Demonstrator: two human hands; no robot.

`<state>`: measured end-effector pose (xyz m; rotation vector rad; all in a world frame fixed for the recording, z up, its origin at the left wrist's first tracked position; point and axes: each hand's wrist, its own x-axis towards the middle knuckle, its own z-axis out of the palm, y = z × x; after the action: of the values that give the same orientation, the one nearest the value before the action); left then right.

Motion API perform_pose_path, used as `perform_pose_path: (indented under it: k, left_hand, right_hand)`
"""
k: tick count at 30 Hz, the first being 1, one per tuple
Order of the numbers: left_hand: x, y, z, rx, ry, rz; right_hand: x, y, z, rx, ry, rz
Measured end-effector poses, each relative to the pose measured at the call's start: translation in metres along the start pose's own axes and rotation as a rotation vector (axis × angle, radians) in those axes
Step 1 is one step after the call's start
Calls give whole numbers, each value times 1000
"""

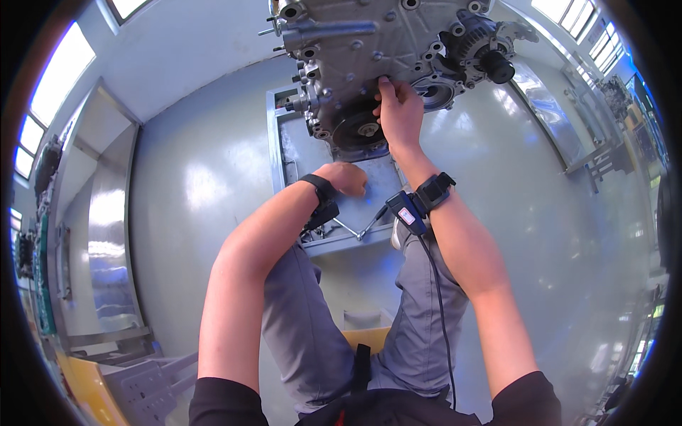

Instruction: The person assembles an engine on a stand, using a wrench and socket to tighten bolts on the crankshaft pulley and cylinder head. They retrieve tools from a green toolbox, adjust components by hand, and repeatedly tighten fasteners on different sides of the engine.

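Observation:
A grey metal engine [341, 53] stands in front of me, its cover dotted with bolts. My right hand [401, 106] reaches up to the cover, just above and right of the round dark pulley [361, 131]. Its thumb and fingers are pinched together against the metal; whatever is between them is too small to make out. Below the pulley, my left hand [344, 179] is curled closed and slightly blurred, apart from the engine. Its fingers hide anything inside. At the engine's right side sits an alternator [476, 46] with a black ribbed pulley.
Under the engine is a metal tray stand [323, 247], with thin silver tools [361, 233] near its front edge. Black devices are strapped to both wrists; a cable [439, 305] runs down from the right one. Metal benches [106, 234] stand left, another [547, 113] right.

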<state>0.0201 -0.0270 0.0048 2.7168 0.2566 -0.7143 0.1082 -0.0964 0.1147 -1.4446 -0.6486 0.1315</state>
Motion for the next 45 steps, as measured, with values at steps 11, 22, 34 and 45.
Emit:
perform_pose_path:
  k: [11, 22, 34, 45]
  left_hand:
    - [2, -12, 2, 25, -20, -43]
    - [10, -15, 2, 13, -18, -53]
    - [4, -17, -4, 9, 24, -49]
    - [-7, -13, -2, 12, -52, -91]
  right_hand:
    - [-7, -8, 9, 178, 41, 133]
    - [-4, -11, 7, 277, -2, 199]
    - [-3, -9, -6, 302, -177, 250]
    - [-3, -10, -11, 245, -156, 270]
